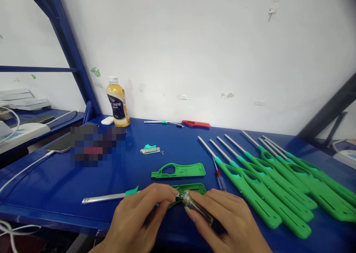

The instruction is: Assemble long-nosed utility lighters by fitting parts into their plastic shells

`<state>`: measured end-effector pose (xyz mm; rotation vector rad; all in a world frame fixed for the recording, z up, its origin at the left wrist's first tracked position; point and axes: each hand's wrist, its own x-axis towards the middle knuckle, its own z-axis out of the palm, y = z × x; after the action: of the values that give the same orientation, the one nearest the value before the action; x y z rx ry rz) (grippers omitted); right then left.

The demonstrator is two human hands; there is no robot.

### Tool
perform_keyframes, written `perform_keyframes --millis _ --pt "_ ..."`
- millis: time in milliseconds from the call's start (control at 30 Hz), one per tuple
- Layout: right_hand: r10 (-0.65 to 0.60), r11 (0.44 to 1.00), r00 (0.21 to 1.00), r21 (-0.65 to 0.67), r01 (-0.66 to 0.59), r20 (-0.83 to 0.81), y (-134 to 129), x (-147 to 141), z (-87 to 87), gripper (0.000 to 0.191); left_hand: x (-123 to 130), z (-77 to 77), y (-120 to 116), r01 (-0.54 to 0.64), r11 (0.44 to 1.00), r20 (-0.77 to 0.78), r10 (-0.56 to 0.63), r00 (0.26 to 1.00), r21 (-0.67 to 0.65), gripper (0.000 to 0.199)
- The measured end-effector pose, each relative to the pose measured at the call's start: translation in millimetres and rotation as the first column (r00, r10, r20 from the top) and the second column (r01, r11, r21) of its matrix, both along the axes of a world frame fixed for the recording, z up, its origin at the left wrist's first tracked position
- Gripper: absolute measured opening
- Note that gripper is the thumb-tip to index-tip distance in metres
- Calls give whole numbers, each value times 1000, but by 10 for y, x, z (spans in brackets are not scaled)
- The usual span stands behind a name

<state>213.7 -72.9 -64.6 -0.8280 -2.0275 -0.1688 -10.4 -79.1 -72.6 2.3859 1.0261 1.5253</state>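
Observation:
In my right hand (225,217) is a small clear lighter fuel tank (205,213), its pale top end turned toward my left fingers. My left hand (143,212) pinches a small white part (177,196) close to that end; its exact kind is too small to tell. Beneath both hands lies a green lighter half-shell (194,188), open side up and partly hidden. A silver metal tube (104,198) with a teal collar (131,191) runs out to the left. Just beyond my hands rests another green half-shell (191,170), showing its hollow inside.
Several green stick lighters (258,197) lie at the right beside a screwdriver (220,179). Small clear and teal parts (150,149) sit mid-table. At the back are a red shell (196,124), a metal tube (154,122) and a bottle (118,104). A phone (59,145) with cable lies left.

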Motion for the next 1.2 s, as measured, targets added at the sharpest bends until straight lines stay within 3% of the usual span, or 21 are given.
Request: perform_keyframes --millis 133,333,533,700,867,1033,1133,1200 --pt "16 1000 1000 -23 -16 4 3 5 -8 34 15 -54 9 -45 998 5 45 999 34 31" --pt "68 997 997 -43 -66 46 17 26 -47 28 32 -98 6 36 997 -23 -35 999 71 30" --pt "136 991 980 -25 -134 146 8 64 -90 24 26 -117 -51 -39 987 -130 59 990 154 37" --pt "128 992 962 -14 -128 243 -25 88 -191 33 27 -149 -116 -121 974 -204 160 966 190 39" --pt "206 977 947 -103 -185 246 -50 63 -219 36 69 -172 -152 -208 956 -184 247 951 207 40" --pt "155 988 955 -62 -145 251 -23 90 -186 33 39 -104 -82 -122 987 -185 140 973 104 35" --pt "39 998 978 -50 -30 203 57 125 -138 29 -15 6 20 -95 993 -200 108 974 73 25" --pt "-47 995 987 -76 59 151 123 139 -110 30 -47 77 92 -133 988 -227 148 963 81 26"
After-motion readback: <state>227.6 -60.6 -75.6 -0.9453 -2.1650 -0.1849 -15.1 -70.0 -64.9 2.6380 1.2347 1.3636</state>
